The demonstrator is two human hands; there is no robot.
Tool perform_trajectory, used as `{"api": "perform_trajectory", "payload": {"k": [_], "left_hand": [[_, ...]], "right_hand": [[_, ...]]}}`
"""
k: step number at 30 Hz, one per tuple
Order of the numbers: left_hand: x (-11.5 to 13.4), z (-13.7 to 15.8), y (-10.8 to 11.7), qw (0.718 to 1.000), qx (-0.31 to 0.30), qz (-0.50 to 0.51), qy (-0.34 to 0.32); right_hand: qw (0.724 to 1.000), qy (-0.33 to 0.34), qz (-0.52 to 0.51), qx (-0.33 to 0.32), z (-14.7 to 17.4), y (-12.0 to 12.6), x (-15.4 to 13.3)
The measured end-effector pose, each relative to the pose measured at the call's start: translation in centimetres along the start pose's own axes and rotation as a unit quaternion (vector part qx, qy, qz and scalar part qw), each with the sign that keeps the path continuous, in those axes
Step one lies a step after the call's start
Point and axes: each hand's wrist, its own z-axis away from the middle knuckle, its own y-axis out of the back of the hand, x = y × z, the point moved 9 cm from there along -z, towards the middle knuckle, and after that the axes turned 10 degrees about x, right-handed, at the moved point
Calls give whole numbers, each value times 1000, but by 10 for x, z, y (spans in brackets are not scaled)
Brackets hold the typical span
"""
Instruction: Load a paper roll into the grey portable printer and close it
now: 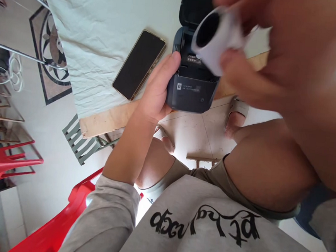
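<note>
Red plastic shows at the far left in a stool (0, 161), with a larger red chair (59, 214) nearer the person and a green slatted seat (82, 140) by the table's corner, all well apart from the hands. A pale, wrinkled cloth (83, 53) covers the table but stops short of its bare wooden edge (107, 122), perhaps laid to give a soft surface. On it, dark screen upward, a phone (139, 65) lies at a slant just beside the left wrist, within easy reach yet out of the way of the grip. Next comes the left hand (157, 88), which holds a dark device (192, 98) by its left side, thumb along the rim and the other fingers mostly hidden; this probably steadies the body where it juts past the table edge, though I cannot tell how much weight the hand bears. The device's lid (191, 7) stands swung back, leaving the compartment uncovered. Above that compartment, towards its right side, is a white roll (216, 52), pinched between the thumb and fingers of the blurred right hand (274, 53). Gripping from the right seems to keep the roll's dark hollow end unobstructed; whether the roll touches the device cannot be told.
</note>
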Motion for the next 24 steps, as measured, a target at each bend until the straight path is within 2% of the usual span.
{"api": "perform_trajectory", "payload": {"k": [2,4,5,7,9,13,16,18,20,22,24], "left_hand": [[6,1,-3,999,-28,-5,-38],[8,0,-2,998,-40,-7,-50],[8,0,-2,997,-46,-7,-54],[9,0,-2,997,-56,-2,-60],[10,2,-2,996,-62,5,-67],[11,5,-4,995,-68,0,-74],[16,6,-5,993,-74,8,-89],[21,7,-6,991,-80,9,-104],[24,8,-7,989,-87,-1,-118],[25,9,-7,987,-92,-15,-127],[24,9,-6,987,-91,-22,-132]], "right_hand": [[983,136,123,13,-2,-10,-26],[948,213,233,32,-4,-15,-38],[939,216,262,44,-6,-14,-38],[943,185,268,68,-11,-8,-32],[942,182,271,79,-13,-4,-30],[920,254,289,80,-6,-7,-37],[909,274,295,107,1,-6,-39],[907,282,300,91,5,-12,-40],[907,298,297,35,10,-23,-39],[916,299,269,8,12,-24,-40],[961,225,161,19,8,-11,-33]]}}
